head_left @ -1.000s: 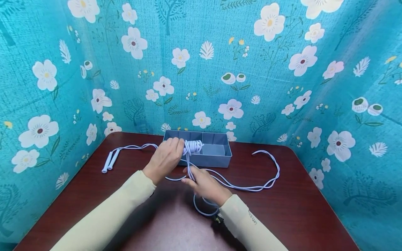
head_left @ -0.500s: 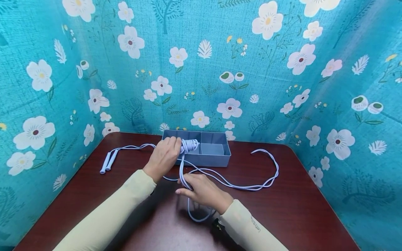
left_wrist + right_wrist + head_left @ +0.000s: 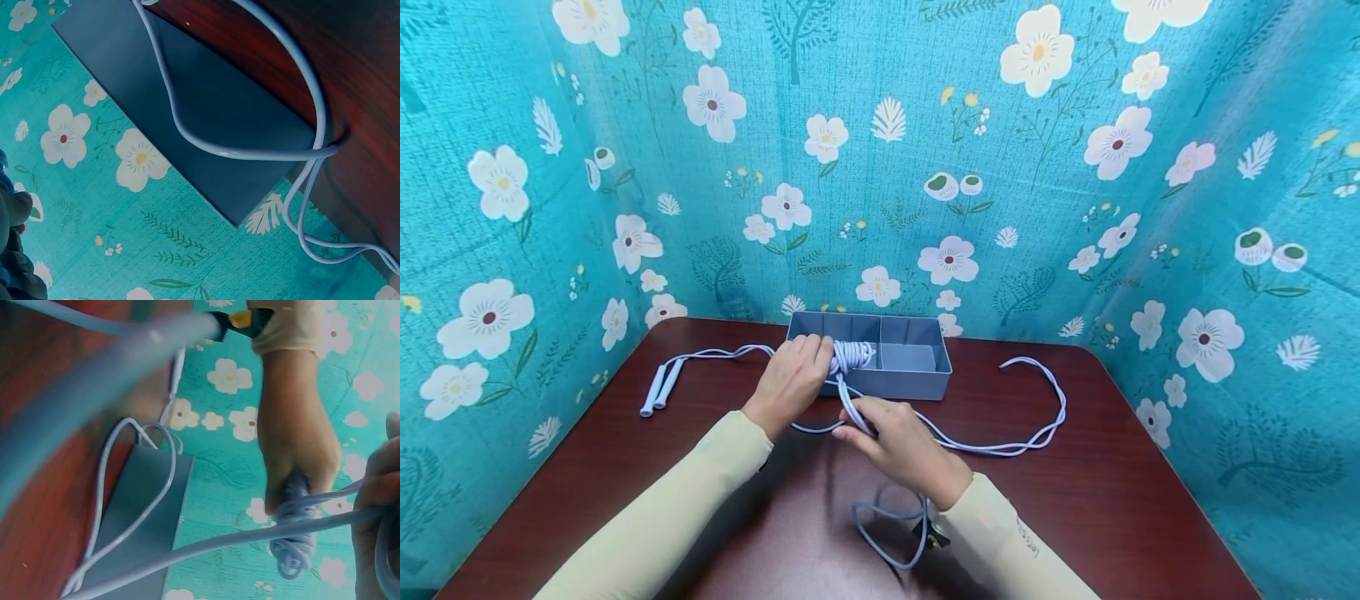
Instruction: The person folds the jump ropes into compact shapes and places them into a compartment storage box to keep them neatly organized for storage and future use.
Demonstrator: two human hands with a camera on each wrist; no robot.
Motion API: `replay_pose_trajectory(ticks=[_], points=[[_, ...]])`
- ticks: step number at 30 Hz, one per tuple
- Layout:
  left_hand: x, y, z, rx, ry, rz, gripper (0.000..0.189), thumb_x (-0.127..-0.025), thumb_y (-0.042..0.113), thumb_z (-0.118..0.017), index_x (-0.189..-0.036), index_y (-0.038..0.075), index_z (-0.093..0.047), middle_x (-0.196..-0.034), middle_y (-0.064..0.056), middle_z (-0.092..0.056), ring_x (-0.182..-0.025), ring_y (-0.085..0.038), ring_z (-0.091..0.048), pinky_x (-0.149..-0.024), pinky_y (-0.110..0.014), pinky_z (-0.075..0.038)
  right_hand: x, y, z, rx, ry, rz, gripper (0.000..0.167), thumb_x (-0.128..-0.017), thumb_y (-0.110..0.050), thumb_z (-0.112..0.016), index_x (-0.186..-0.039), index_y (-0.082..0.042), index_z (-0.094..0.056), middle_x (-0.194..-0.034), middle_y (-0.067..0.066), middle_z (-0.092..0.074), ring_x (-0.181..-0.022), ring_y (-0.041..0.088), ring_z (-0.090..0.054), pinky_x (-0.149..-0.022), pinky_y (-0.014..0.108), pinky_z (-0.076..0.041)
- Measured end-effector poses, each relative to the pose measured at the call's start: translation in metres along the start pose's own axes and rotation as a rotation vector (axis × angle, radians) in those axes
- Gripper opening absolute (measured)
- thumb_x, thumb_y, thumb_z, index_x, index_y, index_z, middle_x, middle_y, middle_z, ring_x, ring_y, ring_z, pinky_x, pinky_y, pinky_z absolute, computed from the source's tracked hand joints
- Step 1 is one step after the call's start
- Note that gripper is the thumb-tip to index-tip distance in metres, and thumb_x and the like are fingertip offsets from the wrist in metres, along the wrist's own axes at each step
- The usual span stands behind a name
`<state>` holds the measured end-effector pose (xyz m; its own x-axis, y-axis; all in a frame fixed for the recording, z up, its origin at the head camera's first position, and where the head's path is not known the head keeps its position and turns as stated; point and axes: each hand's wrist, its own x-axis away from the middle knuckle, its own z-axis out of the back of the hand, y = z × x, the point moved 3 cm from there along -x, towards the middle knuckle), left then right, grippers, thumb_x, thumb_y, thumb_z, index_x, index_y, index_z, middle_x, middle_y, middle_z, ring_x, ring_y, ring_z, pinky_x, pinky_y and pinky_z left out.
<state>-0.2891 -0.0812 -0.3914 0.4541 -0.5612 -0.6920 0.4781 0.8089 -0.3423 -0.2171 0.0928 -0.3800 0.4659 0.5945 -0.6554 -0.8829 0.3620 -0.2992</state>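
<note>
My left hand (image 3: 790,379) grips one end of a wound bundle of pale lavender rope (image 3: 853,356), which overlaps the box in the head view. Several turns sit tightly side by side, with other strands crossing over them. From the bundle, strands run down to my right hand (image 3: 902,446), whose fingers curl round them while the thumb points left. In the right wrist view the left hand (image 3: 300,440) holds the bundle (image 3: 294,544) from above, and strands stretch toward the right hand (image 3: 378,494) at the edge. A loose loop of rope (image 3: 891,562) hangs below the right wrist.
Behind the hands stands a grey-blue divided box (image 3: 895,385). Two white jump-rope handles (image 3: 658,387) lie at the left of the dark red table (image 3: 1120,483). Doubled cord (image 3: 1000,452) curves across the right side. A flowered teal cloth (image 3: 880,167) surrounds the table.
My right hand dipped with the strands, then rose back toward the bundle. The loose loop under it swung nearer to me. My left hand keeps its grip on the bundle.
</note>
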Motion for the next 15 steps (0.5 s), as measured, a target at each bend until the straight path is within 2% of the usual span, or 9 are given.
replay_pose_trajectory(ticks=[4, 8, 13, 15], points=[[0.002, 0.004, -0.002, 0.010, -0.006, -0.017, 0.023, -0.090, 0.000, -0.064, -0.111, -0.007, -0.058, -0.085, -0.014, -0.055, -0.070, -0.025, -0.051, -0.059, -0.036, -0.047, -0.004, 0.003, 0.011, 0.017, 0.078, 0.006, 0.020, -0.098, -0.030, -0.059, -0.092, -0.011, -0.060, -0.076, -0.007, -0.051, -0.064, 0.003, -0.046, -0.056, 0.015, -0.039], [0.004, 0.009, -0.003, 0.006, -0.005, -0.044, 0.024, -0.090, 0.001, -0.065, -0.112, -0.006, -0.058, -0.089, -0.015, -0.056, -0.073, -0.026, -0.054, -0.061, -0.036, -0.049, -0.010, 0.007, 0.022, 0.072, 0.124, 0.029, 0.027, -0.100, -0.033, -0.053, -0.087, -0.010, -0.059, -0.072, -0.006, -0.049, -0.062, 0.006, -0.046, -0.054, 0.019, -0.040], [0.006, 0.016, -0.005, 0.007, -0.010, -0.079, 0.019, -0.095, 0.000, -0.050, -0.111, -0.006, -0.057, -0.084, -0.012, -0.053, -0.069, -0.025, -0.050, -0.056, -0.036, -0.043, -0.017, 0.011, 0.034, 0.116, 0.137, 0.029, 0.017, -0.096, -0.022, -0.063, -0.087, -0.008, -0.061, -0.072, -0.003, -0.051, -0.062, 0.008, -0.048, -0.056, 0.023, -0.044], [0.007, 0.018, -0.005, 0.010, -0.012, -0.089, 0.019, -0.094, 0.000, -0.052, -0.111, -0.006, -0.057, -0.084, -0.011, -0.052, -0.068, -0.024, -0.049, -0.055, -0.035, -0.042, -0.019, 0.013, 0.037, 0.118, 0.131, 0.016, 0.015, -0.095, -0.020, -0.063, -0.089, -0.007, -0.063, -0.073, -0.003, -0.053, -0.062, 0.007, -0.049, -0.056, 0.022, -0.045]])
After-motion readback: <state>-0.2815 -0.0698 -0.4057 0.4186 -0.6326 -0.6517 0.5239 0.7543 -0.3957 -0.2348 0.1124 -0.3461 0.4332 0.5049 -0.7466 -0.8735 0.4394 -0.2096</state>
